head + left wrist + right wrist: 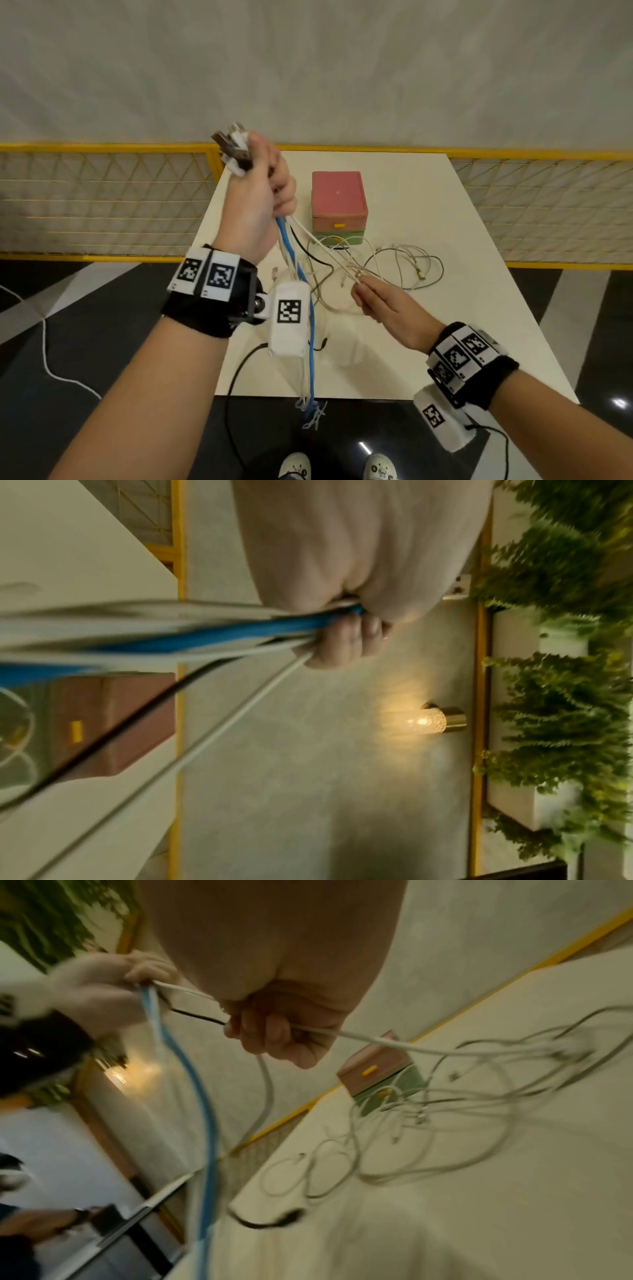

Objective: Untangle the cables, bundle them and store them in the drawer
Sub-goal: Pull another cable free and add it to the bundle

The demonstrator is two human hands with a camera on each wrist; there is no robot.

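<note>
My left hand (260, 192) is raised above the table's left edge and grips a bundle of cables (289, 253) near their plug ends (233, 144). A blue cable (311, 342) and white ones hang from the fist past the table's front edge. In the left wrist view the fingers (346, 642) curl round the blue and white cables (205, 631). My right hand (373, 301), lower and to the right, pinches a white cable (377, 1041) that runs from the left fist to the loose tangle (394, 270) on the white table (462, 325). The pink and green drawer box (339, 205) stands behind the tangle.
A yellow mesh railing (102, 198) runs behind and beside the table. Dark glossy floor lies below, with my shoes (342, 467) at the table's near edge. A short black cable (318, 346) lies near the front of the table.
</note>
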